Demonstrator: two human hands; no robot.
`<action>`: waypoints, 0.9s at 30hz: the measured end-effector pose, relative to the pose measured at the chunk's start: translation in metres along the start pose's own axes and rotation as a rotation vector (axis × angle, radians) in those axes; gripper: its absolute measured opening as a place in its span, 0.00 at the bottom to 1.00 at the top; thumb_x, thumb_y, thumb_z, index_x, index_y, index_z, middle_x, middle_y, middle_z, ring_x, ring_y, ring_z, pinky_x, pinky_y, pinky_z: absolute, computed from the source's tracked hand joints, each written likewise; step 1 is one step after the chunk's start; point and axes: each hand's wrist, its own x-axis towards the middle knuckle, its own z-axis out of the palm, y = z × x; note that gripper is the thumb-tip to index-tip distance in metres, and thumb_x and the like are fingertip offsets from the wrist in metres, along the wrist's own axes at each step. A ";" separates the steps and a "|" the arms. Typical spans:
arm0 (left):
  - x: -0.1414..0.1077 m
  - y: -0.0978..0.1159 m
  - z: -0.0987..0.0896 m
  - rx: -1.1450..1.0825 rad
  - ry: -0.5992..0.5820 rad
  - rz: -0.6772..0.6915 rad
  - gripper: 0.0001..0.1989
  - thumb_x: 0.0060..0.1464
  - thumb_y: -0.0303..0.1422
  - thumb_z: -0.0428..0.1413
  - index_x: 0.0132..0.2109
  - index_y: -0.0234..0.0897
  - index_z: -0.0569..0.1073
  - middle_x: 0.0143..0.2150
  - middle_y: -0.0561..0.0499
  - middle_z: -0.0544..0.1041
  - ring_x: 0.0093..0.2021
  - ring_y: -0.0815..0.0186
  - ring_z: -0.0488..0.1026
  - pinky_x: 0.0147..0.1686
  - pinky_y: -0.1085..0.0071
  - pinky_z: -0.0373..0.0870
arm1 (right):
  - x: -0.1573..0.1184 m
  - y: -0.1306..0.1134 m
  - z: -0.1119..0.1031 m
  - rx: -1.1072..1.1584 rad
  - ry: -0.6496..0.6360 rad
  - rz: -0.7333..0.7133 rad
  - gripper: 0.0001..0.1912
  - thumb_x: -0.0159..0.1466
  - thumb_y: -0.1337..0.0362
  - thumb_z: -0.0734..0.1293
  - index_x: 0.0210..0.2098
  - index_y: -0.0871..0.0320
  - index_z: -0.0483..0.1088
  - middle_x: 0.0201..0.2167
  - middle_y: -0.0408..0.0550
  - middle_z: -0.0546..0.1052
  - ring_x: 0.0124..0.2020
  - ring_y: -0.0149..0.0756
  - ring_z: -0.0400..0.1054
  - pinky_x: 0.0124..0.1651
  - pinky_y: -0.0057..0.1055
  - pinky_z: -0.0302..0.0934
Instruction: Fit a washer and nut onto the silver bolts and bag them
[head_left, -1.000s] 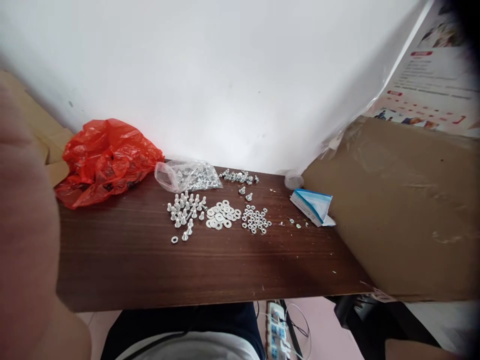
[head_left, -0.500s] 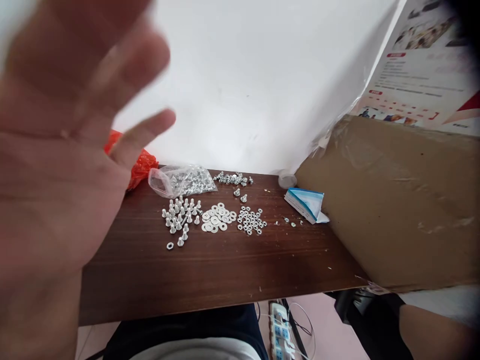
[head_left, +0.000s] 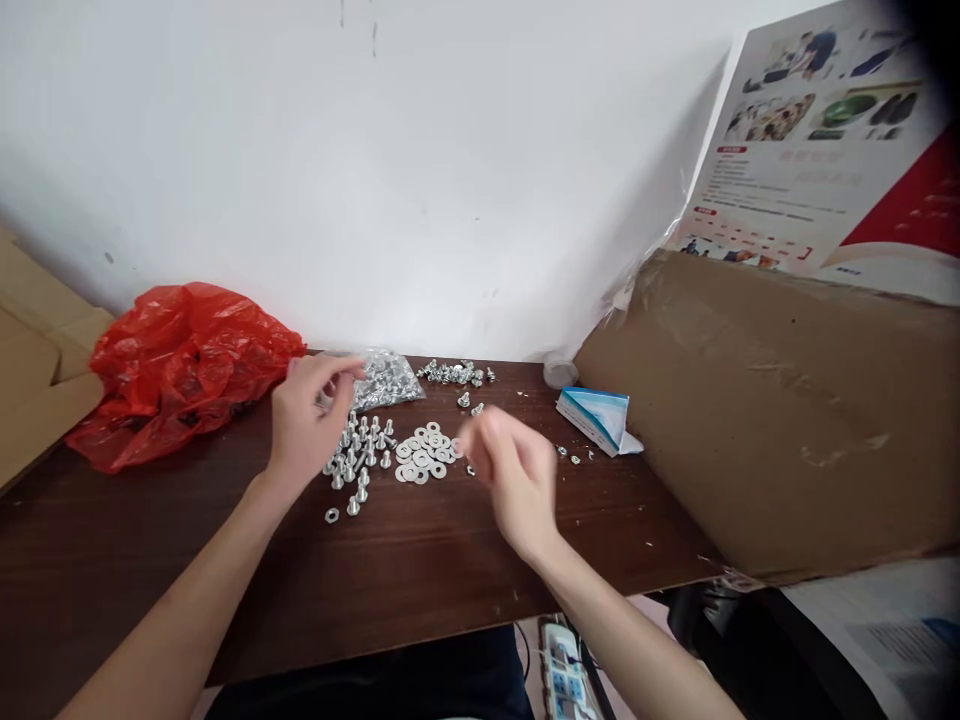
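My left hand (head_left: 307,415) hovers above the left part of the table, between the clear plastic bag of small hardware (head_left: 390,380) and the bolts (head_left: 364,450). Its fingers are curved, with a gap to the thumb, and nothing shows in it. My right hand (head_left: 517,475) is over the nuts, which it mostly hides, beside the flat washers (head_left: 424,453). Its fingers are bent and its fingertips smeared by motion, so I cannot see whether they hold anything. One loose nut (head_left: 332,516) lies in front of the bolts.
Small screws (head_left: 454,374) form a pile near the wall. A red plastic bag (head_left: 187,365) and a cardboard box (head_left: 37,360) are at left. On the right are a blue-and-white packet (head_left: 596,418), a small clear cup (head_left: 559,371) and a large cardboard panel (head_left: 787,430).
My left hand, earlier raised large and spread before the camera, has come down over the table. My right hand has come in over the nuts. The view has shifted slightly.
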 end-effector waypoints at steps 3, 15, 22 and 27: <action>-0.011 0.006 0.008 0.083 -0.137 0.205 0.10 0.60 0.27 0.51 0.43 0.39 0.77 0.38 0.50 0.77 0.41 0.63 0.71 0.45 0.62 0.69 | 0.036 0.011 0.013 0.384 -0.021 0.223 0.20 0.68 0.49 0.59 0.34 0.58 0.71 0.22 0.43 0.68 0.23 0.28 0.64 0.26 0.26 0.61; -0.030 0.014 0.025 0.308 -0.377 0.294 0.11 0.61 0.32 0.53 0.49 0.37 0.74 0.43 0.45 0.74 0.41 0.58 0.65 0.42 0.58 0.67 | 0.053 0.033 0.016 0.646 -0.246 0.300 0.15 0.66 0.55 0.63 0.45 0.59 0.73 0.46 0.52 0.77 0.43 0.36 0.72 0.43 0.30 0.69; -0.033 0.010 0.026 0.164 -0.262 0.299 0.10 0.61 0.29 0.52 0.48 0.38 0.74 0.43 0.47 0.76 0.43 0.60 0.70 0.44 0.61 0.69 | 0.047 0.030 0.019 0.394 -0.199 0.103 0.15 0.58 0.61 0.71 0.45 0.56 0.75 0.47 0.50 0.77 0.47 0.36 0.71 0.52 0.35 0.66; -0.031 0.012 0.024 0.049 -0.183 0.253 0.09 0.61 0.28 0.52 0.46 0.38 0.75 0.41 0.47 0.75 0.42 0.65 0.74 0.42 0.68 0.71 | 0.044 0.035 0.014 -0.035 -0.030 -0.081 0.15 0.56 0.53 0.72 0.35 0.58 0.76 0.32 0.47 0.78 0.30 0.36 0.73 0.35 0.33 0.69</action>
